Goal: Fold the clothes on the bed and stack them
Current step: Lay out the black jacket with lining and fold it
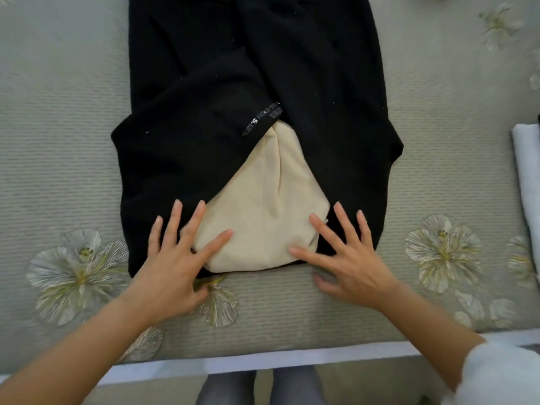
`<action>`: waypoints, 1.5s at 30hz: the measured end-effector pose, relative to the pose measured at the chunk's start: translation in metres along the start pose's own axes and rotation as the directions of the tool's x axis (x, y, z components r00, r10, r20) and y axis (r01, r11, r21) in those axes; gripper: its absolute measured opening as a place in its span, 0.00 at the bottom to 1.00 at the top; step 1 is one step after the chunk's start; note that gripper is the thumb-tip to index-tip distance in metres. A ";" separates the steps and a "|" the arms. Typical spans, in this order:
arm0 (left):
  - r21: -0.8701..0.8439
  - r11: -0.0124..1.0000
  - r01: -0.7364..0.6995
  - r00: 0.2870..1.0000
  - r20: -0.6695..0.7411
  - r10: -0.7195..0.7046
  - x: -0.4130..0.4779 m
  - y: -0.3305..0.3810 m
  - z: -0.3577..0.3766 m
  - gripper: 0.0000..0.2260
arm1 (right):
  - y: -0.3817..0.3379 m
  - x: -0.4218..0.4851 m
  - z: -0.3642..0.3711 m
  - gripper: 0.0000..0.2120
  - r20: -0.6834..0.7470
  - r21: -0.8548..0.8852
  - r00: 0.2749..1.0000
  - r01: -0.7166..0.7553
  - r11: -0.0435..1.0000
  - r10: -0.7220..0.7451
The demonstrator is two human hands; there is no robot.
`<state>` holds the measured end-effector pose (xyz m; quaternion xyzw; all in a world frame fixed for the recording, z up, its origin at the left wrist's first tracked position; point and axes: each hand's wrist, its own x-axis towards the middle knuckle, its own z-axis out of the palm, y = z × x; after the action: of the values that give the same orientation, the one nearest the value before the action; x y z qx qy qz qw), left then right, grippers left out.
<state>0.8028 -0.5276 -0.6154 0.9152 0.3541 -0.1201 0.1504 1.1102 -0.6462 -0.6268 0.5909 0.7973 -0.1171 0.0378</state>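
The black fleecy top (pixel 321 83) with a cream hood (pixel 263 206) lies flat on the grey floral bed (pixel 58 141), left hand (pixel 175 261) and right hand (pixel 350 258) splayed on its near end gripping nothing; looks soft and floppy, so I'd pinch both near corners.

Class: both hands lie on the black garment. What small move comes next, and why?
Probably grip the near edge of the black garment and fold it away over the rest. Its sides already lie folded inward, and the left hand and right hand rest flat, fingers spread, at that end, partly on the cream panel.
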 end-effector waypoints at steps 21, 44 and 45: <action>-0.410 0.876 0.255 0.771 0.632 0.072 -0.023 0.061 -0.087 0.12 | -0.006 -0.021 -0.112 0.36 0.690 0.373 0.723 -0.397 0.838 0.035; -0.121 0.972 0.200 0.906 0.402 -0.136 0.154 -0.061 -0.192 0.14 | 0.078 0.162 -0.190 0.23 0.627 0.042 0.722 -0.408 0.912 0.294; -0.053 0.979 0.197 0.921 0.354 -0.166 0.164 -0.067 -0.187 0.15 | 0.084 0.170 -0.183 0.23 0.627 0.026 0.713 -0.422 0.906 0.314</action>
<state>0.8966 -0.3126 -0.5082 0.8354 0.4101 -0.2774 0.2388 1.1533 -0.4223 -0.4946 0.6691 0.5950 -0.3574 0.2655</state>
